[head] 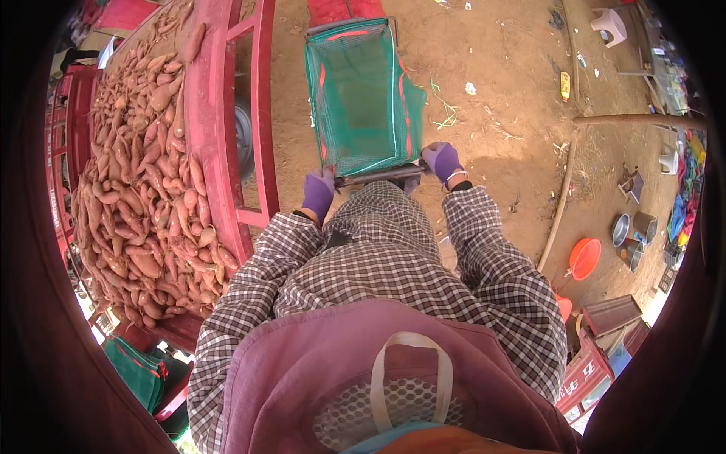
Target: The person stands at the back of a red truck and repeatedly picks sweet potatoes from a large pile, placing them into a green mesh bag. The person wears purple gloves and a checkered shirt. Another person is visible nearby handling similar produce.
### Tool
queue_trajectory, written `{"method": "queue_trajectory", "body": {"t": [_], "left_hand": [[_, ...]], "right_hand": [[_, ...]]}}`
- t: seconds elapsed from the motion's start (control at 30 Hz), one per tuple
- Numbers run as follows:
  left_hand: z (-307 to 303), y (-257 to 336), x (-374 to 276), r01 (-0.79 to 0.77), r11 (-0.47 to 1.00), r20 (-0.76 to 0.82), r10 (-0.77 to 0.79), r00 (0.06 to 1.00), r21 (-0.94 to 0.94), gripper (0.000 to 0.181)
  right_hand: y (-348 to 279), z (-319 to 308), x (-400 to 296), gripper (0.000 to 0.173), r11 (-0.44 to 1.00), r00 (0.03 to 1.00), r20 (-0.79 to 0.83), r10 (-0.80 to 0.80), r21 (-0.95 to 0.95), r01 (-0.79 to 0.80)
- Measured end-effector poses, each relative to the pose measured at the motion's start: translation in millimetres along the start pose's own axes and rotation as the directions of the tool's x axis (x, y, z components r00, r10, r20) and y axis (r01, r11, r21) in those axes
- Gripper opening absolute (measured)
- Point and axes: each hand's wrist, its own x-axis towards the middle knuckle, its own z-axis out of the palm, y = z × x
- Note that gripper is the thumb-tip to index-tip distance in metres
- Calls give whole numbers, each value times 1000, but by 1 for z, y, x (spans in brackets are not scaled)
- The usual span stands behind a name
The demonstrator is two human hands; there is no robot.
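Observation:
A green mesh bag [363, 96] with red and white stripes stands with its mouth spread wide in front of me. A dark metal bar [385, 175] runs along its near edge. My left hand [319, 190], in a purple glove, grips the bag at its near left corner. At the near right corner, my right hand [442, 160] has its gloved fingers curled at the mesh edge beside the bar's end. The fingertips of both hands are partly hidden.
To the left, a red metal truck bed [218, 113] holds a heap of sweet potatoes [147, 210]. More green mesh bags [133, 371] hang at lower left. An orange basin [585, 259], metal pots [621, 230] and a white stool [610, 25] are on the dirt ground at right.

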Motion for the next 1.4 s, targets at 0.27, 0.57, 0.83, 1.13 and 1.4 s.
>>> {"method": "queue_trajectory", "body": {"t": [0.27,0.57,0.83,1.13,1.4], "left_hand": [[-9,7,1,55,997,26,-54,998,-54,44],[-40,73,-9,76,990,38,-72,997,-123,41],[-18,39,-17,188,958,91,-171,981,-216,32],[-21,71,-31,568,648,296,-488,821,-507,38],[-25,54,-22,562,571,358,-437,825,-598,34]], "right_hand": [[-98,11,-36,38,941,798,-502,-334,-218,258],[-122,-30,-5,42,867,978,-76,-196,-479,137],[-13,-19,0,68,957,944,170,284,0,-289],[31,12,-4,57,969,974,220,-49,248,-7],[-14,16,-16,53,587,856,451,252,632,-505]]}}
